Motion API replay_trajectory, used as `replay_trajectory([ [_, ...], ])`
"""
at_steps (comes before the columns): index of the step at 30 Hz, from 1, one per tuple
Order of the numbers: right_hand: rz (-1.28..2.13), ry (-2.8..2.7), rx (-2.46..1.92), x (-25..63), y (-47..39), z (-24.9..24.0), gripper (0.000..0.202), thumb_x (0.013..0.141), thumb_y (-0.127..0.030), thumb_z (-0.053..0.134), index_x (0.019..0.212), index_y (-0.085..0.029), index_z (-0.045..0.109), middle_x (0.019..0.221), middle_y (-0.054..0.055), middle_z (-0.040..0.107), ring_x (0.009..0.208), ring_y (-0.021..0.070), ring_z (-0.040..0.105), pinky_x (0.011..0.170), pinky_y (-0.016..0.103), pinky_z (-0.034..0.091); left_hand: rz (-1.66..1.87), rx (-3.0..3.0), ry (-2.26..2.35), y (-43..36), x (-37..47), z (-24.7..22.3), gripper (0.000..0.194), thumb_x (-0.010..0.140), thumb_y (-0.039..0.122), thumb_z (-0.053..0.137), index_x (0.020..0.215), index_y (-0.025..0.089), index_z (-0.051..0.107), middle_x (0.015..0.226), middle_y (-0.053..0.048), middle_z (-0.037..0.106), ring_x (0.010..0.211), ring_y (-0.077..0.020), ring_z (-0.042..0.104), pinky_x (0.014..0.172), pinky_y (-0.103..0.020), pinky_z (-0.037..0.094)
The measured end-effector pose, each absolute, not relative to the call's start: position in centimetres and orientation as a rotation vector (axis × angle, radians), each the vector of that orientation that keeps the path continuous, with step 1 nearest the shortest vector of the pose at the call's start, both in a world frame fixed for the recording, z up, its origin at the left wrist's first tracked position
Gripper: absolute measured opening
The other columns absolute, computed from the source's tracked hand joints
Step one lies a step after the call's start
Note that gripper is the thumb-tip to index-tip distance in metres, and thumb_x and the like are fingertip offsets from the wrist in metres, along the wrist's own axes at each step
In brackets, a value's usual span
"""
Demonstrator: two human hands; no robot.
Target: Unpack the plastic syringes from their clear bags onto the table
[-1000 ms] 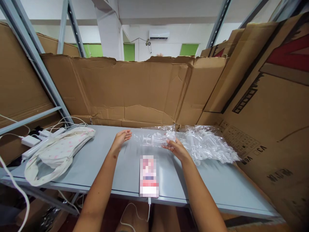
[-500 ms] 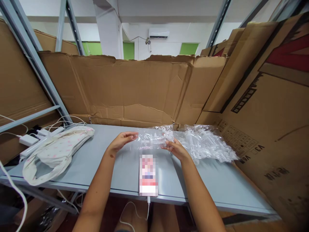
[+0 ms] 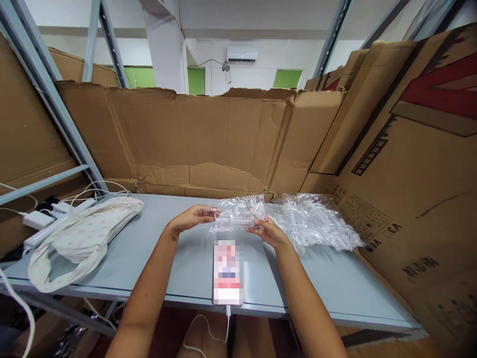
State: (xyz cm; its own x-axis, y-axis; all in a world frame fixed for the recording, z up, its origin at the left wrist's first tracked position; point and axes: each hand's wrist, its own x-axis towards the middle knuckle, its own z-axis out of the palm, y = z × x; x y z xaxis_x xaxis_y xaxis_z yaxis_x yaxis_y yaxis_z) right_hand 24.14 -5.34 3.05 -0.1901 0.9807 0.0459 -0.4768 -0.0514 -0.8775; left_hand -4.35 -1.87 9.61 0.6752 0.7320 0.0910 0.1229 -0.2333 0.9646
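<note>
A clear plastic bag (image 3: 238, 203) with a transparent, ribbed plastic cylinder (image 3: 242, 220) and small white parts lies between my hands, above the table. My left hand (image 3: 192, 218) pinches the left end of the bag and cylinder. At the right end, my right hand (image 3: 269, 230) has its fingers closed round the cylinder and the bag film. Whether the cylinder is inside the film or against it is hard to tell. Just to the right sits a pile of clear bags (image 3: 318, 223) holding similar white and transparent parts.
A phone (image 3: 228, 273) with a blurred screen lies near the front edge of the grey table (image 3: 156, 248), its white cable hanging down. On the left are a pale fabric bag (image 3: 89, 231) and a power strip (image 3: 48, 233). Cardboard (image 3: 208, 134) walls the back and sides.
My left hand has moved slightly right along the bag, closer to the cylinder. The cylinder shows more clearly, and the bag film has shifted. The camera view has moved a little.
</note>
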Motion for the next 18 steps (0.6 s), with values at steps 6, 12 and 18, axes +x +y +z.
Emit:
replay_trajectory([
  [6, 1.569, -0.948, -0.692, 24.0, -5.5, 3.4, 0.056, 0.063, -0.022, 0.074, 0.116, -0.029, 0.056, 0.097, 0.000, 0.069, 0.082, 0.0184, 0.066, 0.078, 0.038, 0.054, 0.583, 1.807, 0.714, -1.8, -3.2, 11.6, 0.048, 0.066, 0.029, 0.071, 0.113, 0.024, 0.062, 0.095, -0.007, 0.069, 0.083, -0.0200, 0.063, 0.074, -0.031, 0.048],
  [12, 1.555, -0.940, -0.660, 24.2, -5.5, 3.5, 0.051, 0.066, -0.024, 0.072, 0.115, -0.028, 0.057, 0.101, 0.001, 0.069, 0.088, 0.0184, 0.066, 0.082, 0.037, 0.052, 0.620, 1.805, 0.835, -1.7, -2.9, 13.1, 0.048, 0.071, 0.039, 0.066, 0.114, 0.018, 0.062, 0.073, -0.006, 0.068, 0.064, -0.0183, 0.064, 0.067, -0.033, 0.049],
  [18, 1.558, -0.941, -0.625, 24.1, -5.6, 3.6, 0.055, 0.066, -0.023, 0.072, 0.117, -0.031, 0.055, 0.100, -0.001, 0.069, 0.089, 0.0181, 0.065, 0.081, 0.037, 0.052, 0.618, 1.820, 0.732, -2.2, -2.7, 14.1, 0.039, 0.064, 0.034, 0.072, 0.100, 0.020, 0.069, 0.083, -0.007, 0.069, 0.068, -0.0178, 0.064, 0.065, -0.028, 0.050],
])
